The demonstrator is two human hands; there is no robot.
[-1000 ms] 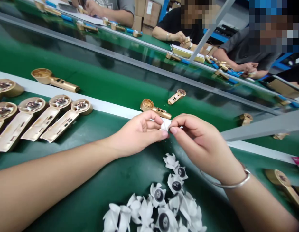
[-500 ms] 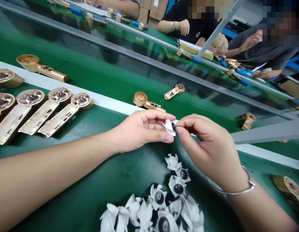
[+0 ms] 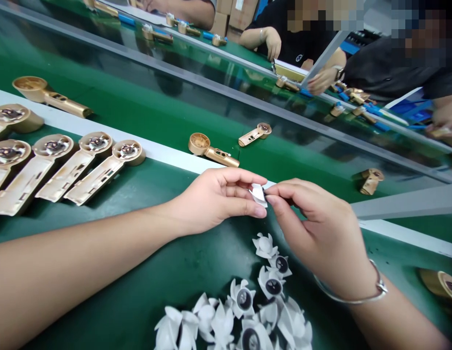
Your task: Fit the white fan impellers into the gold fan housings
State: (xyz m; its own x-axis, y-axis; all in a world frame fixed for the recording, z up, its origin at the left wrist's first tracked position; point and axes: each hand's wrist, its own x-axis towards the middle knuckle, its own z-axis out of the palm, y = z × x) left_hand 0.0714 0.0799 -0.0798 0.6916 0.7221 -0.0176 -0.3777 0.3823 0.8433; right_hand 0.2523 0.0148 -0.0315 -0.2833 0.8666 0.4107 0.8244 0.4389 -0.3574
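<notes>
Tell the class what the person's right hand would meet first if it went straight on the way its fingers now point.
The right hand would meet the small white plastic piece first, held in the left hand. It looks already at the piece's edge, though depth is unclear.

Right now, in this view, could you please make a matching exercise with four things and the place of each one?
Things:
1. small white piece
2. metal bangle
3. heap of white pieces
4. row of gold handles

Places:
A. left of the left hand
B. on the wrist of the right hand
C. held between the two hands
D. below the hands in this view

Right pairs: 1-C, 2-B, 3-D, 4-A
</notes>
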